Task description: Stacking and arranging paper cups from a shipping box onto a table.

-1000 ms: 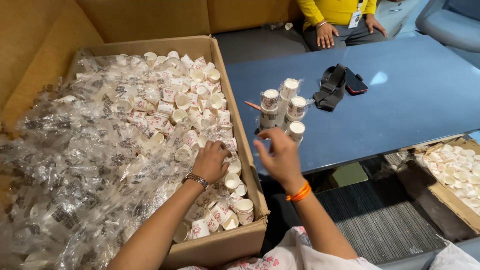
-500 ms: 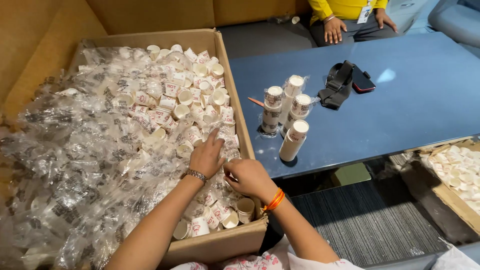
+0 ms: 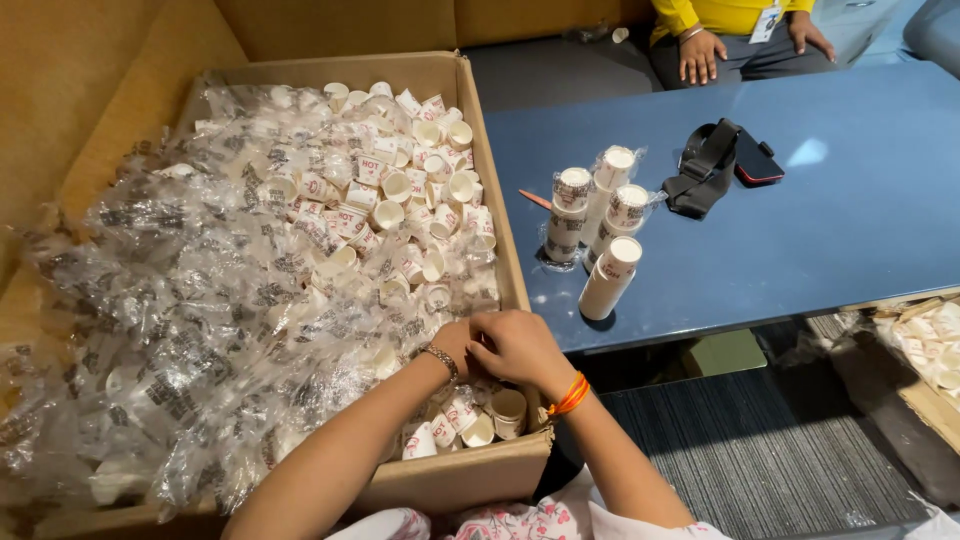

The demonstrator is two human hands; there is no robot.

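A large cardboard box [image 3: 478,150] holds several loose small paper cups [image 3: 400,190] and a heap of clear plastic wrappers [image 3: 180,300]. My left hand [image 3: 452,342], with a metal bracelet at the wrist, and my right hand [image 3: 518,348], with an orange band, meet over the cups at the box's near right corner. The right hand's curled fingers cover much of the left hand. What either hand holds is hidden. On the blue table [image 3: 800,260] stand several stacks of cups [image 3: 570,215], one stack [image 3: 610,278] leaning.
A black strap [image 3: 705,170], a dark phone [image 3: 757,160] and an orange pencil [image 3: 535,198] lie on the table. A person in yellow [image 3: 720,20] sits across it. Another box of cups [image 3: 935,340] stands at the right, on striped carpet [image 3: 750,450].
My right hand left the cup stacks on the table and came down into the box's near corner, joining the left hand. One stack now leans at the table's edge.
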